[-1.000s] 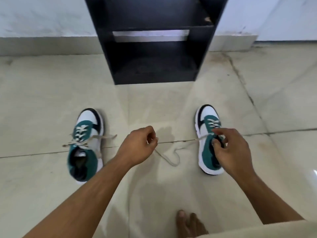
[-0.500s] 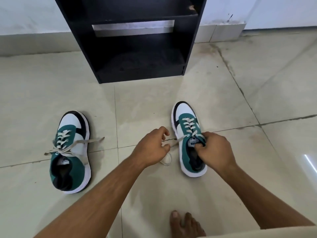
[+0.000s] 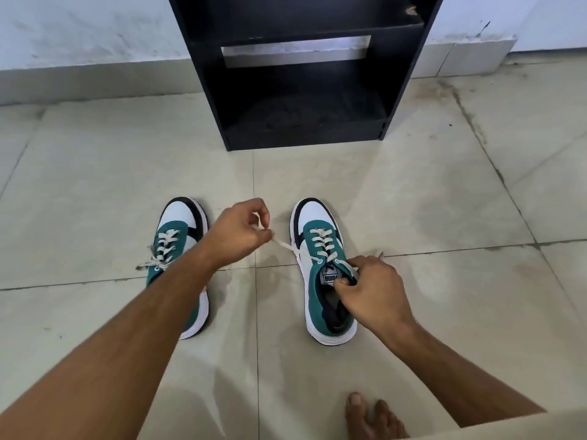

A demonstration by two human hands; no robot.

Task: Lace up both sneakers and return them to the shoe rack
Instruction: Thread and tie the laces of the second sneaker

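Two green, white and black sneakers stand on the tiled floor, toes pointing at the rack. The right sneaker (image 3: 320,236) has a cream lace (image 3: 284,245) running taut from its left eyelets to my left hand (image 3: 239,231), which pinches the lace's end. My right hand (image 3: 371,289) grips the other lace end at the top right eyelet, over the shoe's opening. The left sneaker (image 3: 178,223) is laced, its ends loose at the sides, and my left forearm covers its rear half. The black shoe rack (image 3: 301,71) stands just beyond, its shelves holding nothing.
A white wall with a grey skirting runs behind the rack. Beige floor tiles (image 3: 428,192) with dark grout lines spread all around. My bare foot (image 3: 371,417) rests on the floor at the bottom right, beside a beige trouser leg.
The slack loop of lace on the floor is gone; my left hand has pulled it taut, up and to the left. The view has shifted, so both shoes sit nearer the centre.
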